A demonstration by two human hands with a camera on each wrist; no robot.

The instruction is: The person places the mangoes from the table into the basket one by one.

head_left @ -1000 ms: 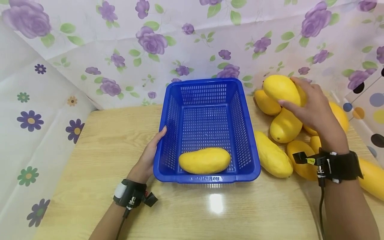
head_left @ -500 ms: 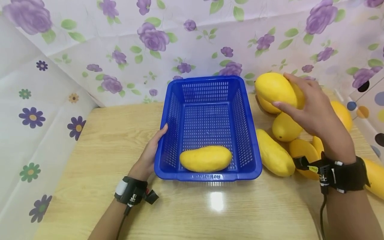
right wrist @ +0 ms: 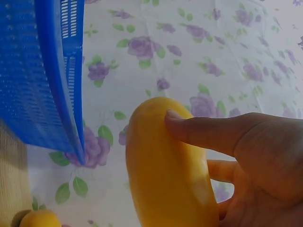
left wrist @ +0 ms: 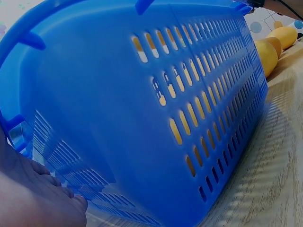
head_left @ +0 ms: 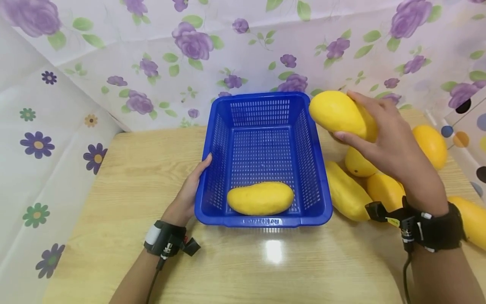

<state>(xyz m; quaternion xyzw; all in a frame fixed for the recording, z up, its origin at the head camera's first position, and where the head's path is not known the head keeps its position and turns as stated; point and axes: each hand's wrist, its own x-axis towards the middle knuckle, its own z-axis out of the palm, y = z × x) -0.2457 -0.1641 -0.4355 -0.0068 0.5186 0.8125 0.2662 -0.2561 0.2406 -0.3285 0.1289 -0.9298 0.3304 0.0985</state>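
A blue plastic basket (head_left: 320,169) with slotted walls stands on the table. My left hand (head_left: 187,192) holds its left side, thumb over the rim and fingers against the outer wall; the left wrist view shows those fingers (left wrist: 57,189) low beside the basket. One yellow mango (head_left: 260,198) lies crosswise in the basket's near end. Raised beside the basket's far right corner, another mango (head_left: 339,112) is gripped by my right hand (head_left: 395,145) between thumb and fingers. In the right wrist view the thumb lies along this mango (right wrist: 165,161), apart from the basket wall (right wrist: 28,71).
Several more mangoes lie right of the basket: one along its side (head_left: 347,192), others under and behind my right forearm, including a mango (head_left: 430,145) near the table's right edge. Flowered cloth (head_left: 152,50) hangs behind the wooden table (head_left: 125,190).
My right hand has carried its mango left from over the pile to the basket's right rim. My left hand keeps its hold, and the mango in the basket has stayed put.
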